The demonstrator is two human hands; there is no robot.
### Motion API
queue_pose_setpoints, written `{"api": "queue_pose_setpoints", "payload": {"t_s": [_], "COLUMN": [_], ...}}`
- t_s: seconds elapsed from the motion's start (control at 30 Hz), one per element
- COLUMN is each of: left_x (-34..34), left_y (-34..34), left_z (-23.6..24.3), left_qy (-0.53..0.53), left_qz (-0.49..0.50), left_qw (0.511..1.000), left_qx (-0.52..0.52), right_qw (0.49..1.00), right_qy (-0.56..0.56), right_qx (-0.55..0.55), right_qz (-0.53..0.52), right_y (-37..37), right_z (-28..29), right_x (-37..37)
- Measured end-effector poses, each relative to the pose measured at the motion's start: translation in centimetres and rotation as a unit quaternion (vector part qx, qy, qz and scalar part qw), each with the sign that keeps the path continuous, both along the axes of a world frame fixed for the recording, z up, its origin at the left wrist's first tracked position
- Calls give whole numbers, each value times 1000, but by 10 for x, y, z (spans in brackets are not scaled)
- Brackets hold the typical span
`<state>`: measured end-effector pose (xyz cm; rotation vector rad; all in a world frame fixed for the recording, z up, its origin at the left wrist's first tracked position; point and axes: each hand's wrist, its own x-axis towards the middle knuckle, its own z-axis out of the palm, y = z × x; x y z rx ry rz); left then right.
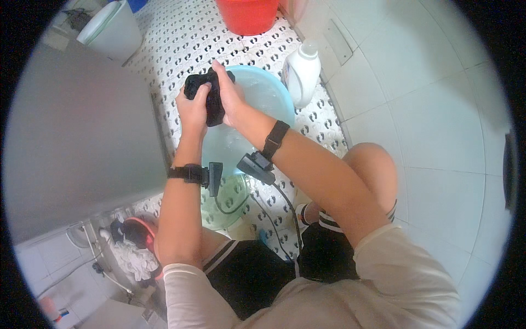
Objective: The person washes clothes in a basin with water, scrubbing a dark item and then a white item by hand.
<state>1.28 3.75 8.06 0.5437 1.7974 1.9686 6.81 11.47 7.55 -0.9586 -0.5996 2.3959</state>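
My left hand [193, 107] and my right hand [229, 96] both grip a bunched piece of black cloth [213, 112], their thumbs pressed on it. The cloth is held above a light blue basin [276, 88] that contains clear water with some bubbles. Beside the basin, to the right, a white bottle [304, 77] with a handle stands upright. Straps with small dark devices and cables are on both my wrists.
A red bucket [245, 13] and a white bucket [112, 38] stand at the back. A green basin [219, 216] lies below my arms. Clothes [131, 257] fill a container at lower left. A grey panel [76, 142] borders the left, a tiled wall [427, 137] the right.
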Motion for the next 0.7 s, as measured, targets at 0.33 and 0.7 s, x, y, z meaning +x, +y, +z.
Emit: {"api": "queue_pose_setpoints", "payload": {"t_s": [0.33, 0.7], "left_x": [15, 9], "left_y": [12, 36], "left_z": [-10, -26], "left_qy": [-48, -158], "left_qz": [38, 159], "left_qw": [998, 974], "left_qx": [-31, 35], "right_qw": [998, 854], "right_qy": [-42, -229], "right_qx": [6, 460], "right_qz": [44, -76], "right_y": [13, 10], "right_z": [-33, -25], "right_x": [-2, 1]}}
